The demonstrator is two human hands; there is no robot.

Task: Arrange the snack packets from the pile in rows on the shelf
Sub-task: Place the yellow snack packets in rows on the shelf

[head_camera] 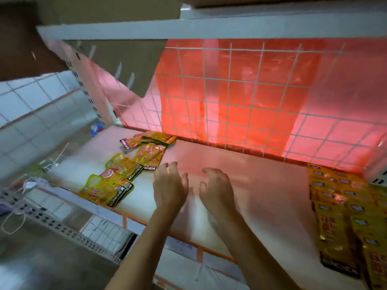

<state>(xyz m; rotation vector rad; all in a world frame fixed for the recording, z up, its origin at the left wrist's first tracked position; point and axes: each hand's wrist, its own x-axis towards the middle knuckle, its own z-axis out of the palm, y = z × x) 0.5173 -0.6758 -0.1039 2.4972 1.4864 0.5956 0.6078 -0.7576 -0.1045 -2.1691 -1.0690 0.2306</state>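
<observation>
Several yellow snack packets (123,168) lie in a loose line on the left part of the white shelf (261,185), running from the front edge toward the back. A pile of overlapping yellow packets (343,208) covers the shelf's right end. My left hand (169,185) and my right hand (215,185) hover side by side over the bare middle of the shelf, fingers loosely curled, holding nothing. The left hand is just right of the nearest packets and touches none of them.
A white wire grid (251,97) with red sheeting behind it closes the back of the shelf. An upper shelf board (188,28) hangs overhead, with a cardboard flap (125,65) drooping at the left. Perforated metal strips (52,222) and tiled floor lie below left.
</observation>
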